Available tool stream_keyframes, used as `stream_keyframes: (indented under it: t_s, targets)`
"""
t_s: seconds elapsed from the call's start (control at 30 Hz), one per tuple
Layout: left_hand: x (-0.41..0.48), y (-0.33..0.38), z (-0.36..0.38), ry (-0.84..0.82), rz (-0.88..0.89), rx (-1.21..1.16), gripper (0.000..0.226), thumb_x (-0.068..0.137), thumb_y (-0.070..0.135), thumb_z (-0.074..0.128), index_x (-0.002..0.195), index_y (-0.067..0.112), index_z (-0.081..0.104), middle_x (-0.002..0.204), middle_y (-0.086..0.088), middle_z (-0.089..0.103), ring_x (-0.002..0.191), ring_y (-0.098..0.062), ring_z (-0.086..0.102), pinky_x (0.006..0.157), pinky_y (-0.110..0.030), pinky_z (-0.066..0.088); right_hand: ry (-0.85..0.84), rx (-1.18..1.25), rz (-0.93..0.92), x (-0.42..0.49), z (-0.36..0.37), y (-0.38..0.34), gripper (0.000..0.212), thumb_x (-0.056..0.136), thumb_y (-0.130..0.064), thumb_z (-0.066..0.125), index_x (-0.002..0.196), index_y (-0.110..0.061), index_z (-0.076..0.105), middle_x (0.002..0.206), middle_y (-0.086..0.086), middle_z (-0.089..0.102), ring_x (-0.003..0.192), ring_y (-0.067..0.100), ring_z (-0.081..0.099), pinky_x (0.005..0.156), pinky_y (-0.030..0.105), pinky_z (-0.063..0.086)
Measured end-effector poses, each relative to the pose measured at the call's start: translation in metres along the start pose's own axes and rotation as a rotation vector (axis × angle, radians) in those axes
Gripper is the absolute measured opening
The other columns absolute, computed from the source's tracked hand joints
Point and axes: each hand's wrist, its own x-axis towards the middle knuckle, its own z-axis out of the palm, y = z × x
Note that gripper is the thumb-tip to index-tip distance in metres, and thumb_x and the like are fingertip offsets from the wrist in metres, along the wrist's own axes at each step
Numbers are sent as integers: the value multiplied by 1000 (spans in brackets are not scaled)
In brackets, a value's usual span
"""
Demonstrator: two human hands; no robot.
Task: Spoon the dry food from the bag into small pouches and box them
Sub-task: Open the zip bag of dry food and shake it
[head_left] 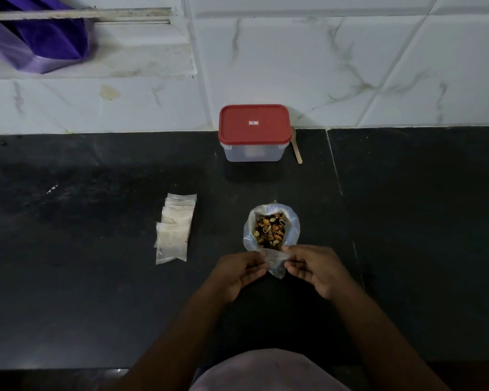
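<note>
While I scan from the far left, a purple plastic bag (44,38) hangs against the white marbled tile wall (350,66). On the black stone counter (82,292), a fanned stack of small clear empty pouches (174,228) lies flat, well left of centre. My left hand (237,273) pinches the near edge of a small clear plastic pouch (274,262) with thumb and fingers closed on it. Just beyond stands the open clear plastic bag of mixed dry food (271,230), upright, mouth rolled down, nuts and dark bits visible inside. Farther back by the wall sits a clear rectangular plastic box with a red lid (254,132), lid on. My right hand (312,268) pinches the same pouch's other side. A pale wooden spoon (296,146) lies just right of the box, partly hidden behind it.
</note>
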Motion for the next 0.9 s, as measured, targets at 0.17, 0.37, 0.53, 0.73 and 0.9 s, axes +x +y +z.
stream_keyframes:
  t_s: [0.17, 0.37, 0.53, 0.73, 0.9]
  targets:
    - [0, -1, -1, -142, -74, -385, 47, 72, -5, 72, 119, -8, 66, 102, -24, 74, 81, -26, 77, 73, -33, 64, -133, 516, 170, 0, -10, -1, 21, 92, -4, 69, 112, 4, 70, 112, 23, 73, 102, 29, 72, 72, 35, 65]
    - [-3, -16, 13, -200, 43, -588, 41, 78, 1, 69, 118, 2, 65, 99, -16, 74, 91, -20, 69, 91, -31, 56, -187, 797, 237, 1, -6, 1, 23, 104, -7, 48, 115, 7, 63, 113, 26, 67, 105, 35, 65, 99, 43, 52]
    - [8, -30, 19, -170, 73, -655, 39, 93, 5, 57, 131, -1, 61, 116, -17, 68, 97, -21, 65, 100, -32, 48, -142, 824, 273, 9, 2, 6, 26, 105, -12, 43, 113, 4, 62, 109, 21, 67, 101, 32, 64, 97, 41, 48]
    - [12, -32, 19, -20, 71, -106, 26, 101, 4, 46, 118, 8, 65, 105, -11, 72, 90, -20, 66, 81, -32, 52, 10, 403, 59, 13, 11, 16, 24, 105, -12, 41, 106, -4, 64, 107, 20, 71, 97, 32, 67, 83, 43, 54]
    - [17, -19, 4, 192, 222, 545, 26, 93, 24, 72, 115, 17, 60, 100, -6, 73, 85, -14, 71, 65, -25, 59, 161, -18, -98, 23, -2, 16, 18, 103, -16, 52, 115, -15, 66, 106, 13, 72, 91, 25, 70, 71, 36, 59]
